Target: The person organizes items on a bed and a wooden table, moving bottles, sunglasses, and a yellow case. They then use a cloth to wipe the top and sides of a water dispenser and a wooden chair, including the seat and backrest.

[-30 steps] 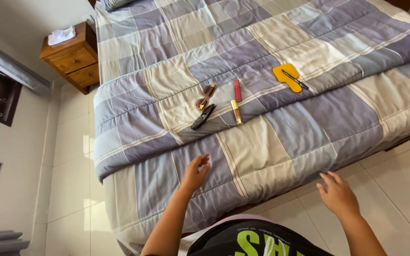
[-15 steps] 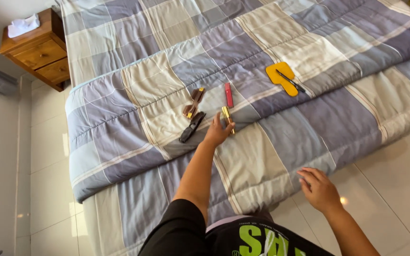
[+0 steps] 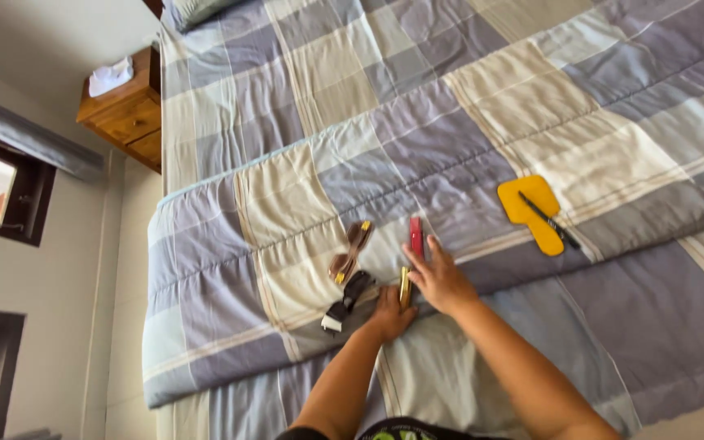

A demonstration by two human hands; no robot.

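Single head view, high, looking steeply down at bed (image 3: 466, 122), close.
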